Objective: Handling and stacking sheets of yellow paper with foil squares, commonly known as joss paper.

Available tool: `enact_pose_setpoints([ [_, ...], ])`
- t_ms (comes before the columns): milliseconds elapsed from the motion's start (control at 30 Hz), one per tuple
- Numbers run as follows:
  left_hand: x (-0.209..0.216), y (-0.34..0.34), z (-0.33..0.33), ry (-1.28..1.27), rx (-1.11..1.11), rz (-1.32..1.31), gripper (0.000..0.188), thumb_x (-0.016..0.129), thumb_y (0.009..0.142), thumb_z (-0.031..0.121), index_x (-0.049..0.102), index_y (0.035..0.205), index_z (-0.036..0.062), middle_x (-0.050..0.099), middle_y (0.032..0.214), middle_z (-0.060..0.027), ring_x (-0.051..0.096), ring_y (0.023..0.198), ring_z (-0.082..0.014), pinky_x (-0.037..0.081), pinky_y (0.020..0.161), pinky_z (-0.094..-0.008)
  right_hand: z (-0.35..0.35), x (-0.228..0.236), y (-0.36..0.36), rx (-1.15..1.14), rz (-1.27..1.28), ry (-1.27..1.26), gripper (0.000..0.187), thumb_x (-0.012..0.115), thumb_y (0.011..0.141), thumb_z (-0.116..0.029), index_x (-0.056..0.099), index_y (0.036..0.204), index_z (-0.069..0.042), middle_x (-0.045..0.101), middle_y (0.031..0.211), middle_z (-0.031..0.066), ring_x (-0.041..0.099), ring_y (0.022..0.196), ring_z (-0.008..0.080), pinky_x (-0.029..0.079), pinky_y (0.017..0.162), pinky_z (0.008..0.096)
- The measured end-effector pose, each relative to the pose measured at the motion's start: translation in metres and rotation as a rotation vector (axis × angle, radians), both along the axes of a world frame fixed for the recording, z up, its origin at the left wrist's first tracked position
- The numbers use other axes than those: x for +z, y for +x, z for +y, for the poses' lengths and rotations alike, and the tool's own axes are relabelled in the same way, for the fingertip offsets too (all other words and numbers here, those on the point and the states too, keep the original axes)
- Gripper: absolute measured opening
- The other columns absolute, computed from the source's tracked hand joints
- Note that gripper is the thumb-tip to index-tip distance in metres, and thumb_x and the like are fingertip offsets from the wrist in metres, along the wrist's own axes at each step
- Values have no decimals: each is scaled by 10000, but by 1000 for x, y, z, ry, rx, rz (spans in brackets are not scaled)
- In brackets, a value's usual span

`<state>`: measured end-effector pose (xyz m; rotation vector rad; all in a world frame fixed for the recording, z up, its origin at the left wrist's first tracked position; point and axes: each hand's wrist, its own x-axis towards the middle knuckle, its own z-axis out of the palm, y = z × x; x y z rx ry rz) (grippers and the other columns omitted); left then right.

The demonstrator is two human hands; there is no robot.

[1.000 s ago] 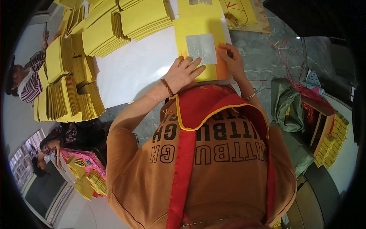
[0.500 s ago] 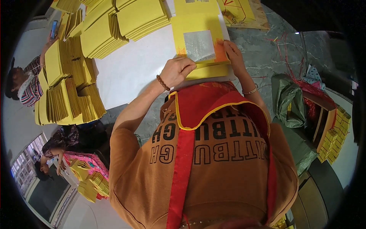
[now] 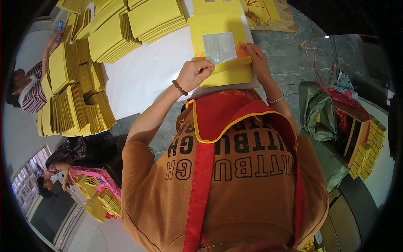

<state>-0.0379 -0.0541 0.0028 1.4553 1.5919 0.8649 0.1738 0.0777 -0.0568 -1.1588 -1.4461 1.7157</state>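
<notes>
Evidently, the left hand (image 3: 194, 76) is pinching, fingers closed, a rectangular silver-patched yellow paper sheet (image 3: 220, 47) on the flat white bench (image 3: 142, 75); whether the right hand (image 3: 259, 63) is gripping isn't clear. Uneven pulling could be skewing the fold.

a hand could pass low over the white tabletop (image 3: 145, 75) between the left hand (image 3: 194, 75) and the yellow stacks (image 3: 155, 21), which wall off its far and left sides. the right hand (image 3: 259, 63) blocks the right edge of the yellow sheet (image 3: 228, 77); past it, room opens over the grey marbled floor (image 3: 279, 63).
</notes>
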Motion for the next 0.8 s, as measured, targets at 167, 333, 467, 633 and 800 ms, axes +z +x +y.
enact_pose_setpoints([
  [167, -1, -1, 3, -58, 37, -69, 181, 575, 840, 156, 630, 845, -16, 611, 679, -79, 541, 597, -109, 443, 566, -261, 1, -5, 1, -3, 32, 38, 324, 493, 927, -271, 617, 1066, -6, 546, 1097, 78, 510, 1016, 155, 381, 909, 258],
  [333, 4, -2, 7, -191, 60, -135, 184, 583, 838, 160, 638, 834, -16, 604, 671, -34, 513, 616, -72, 437, 576, -243, 1, 1, 4, 41, 7, 74, 329, 490, 931, -276, 605, 1095, -15, 538, 1109, 72, 493, 1046, 153, 374, 914, 260],
  [467, -1, -5, 6, -204, 81, -148, 185, 583, 841, 163, 639, 840, -13, 592, 668, -22, 502, 622, -63, 428, 571, -235, -4, 18, 9, 74, 41, 27, 329, 478, 937, -279, 597, 1113, -28, 482, 1190, 74, 476, 1078, 160, 371, 923, 274],
  [633, 2, -6, 7, -248, 131, -228, 181, 580, 849, 165, 637, 851, -7, 573, 651, -3, 480, 615, -43, 406, 560, -222, -8, 10, 25, 333, -161, 488, 341, 640, 824, -192, 580, 1131, -57, 369, 1301, 101, 439, 1155, 217, 368, 955, 316],
  [800, 11, -19, 5, -60, -174, -99, 330, 684, 782, 241, 607, 1033, 41, 594, 950, -67, 515, 877, -153, 432, 751, -289, -8, -10, 22, 241, -81, 362, 326, 684, 748, -87, 592, 1061, -84, 380, 1292, 111, 434, 1170, 250, 382, 956, 329],
])
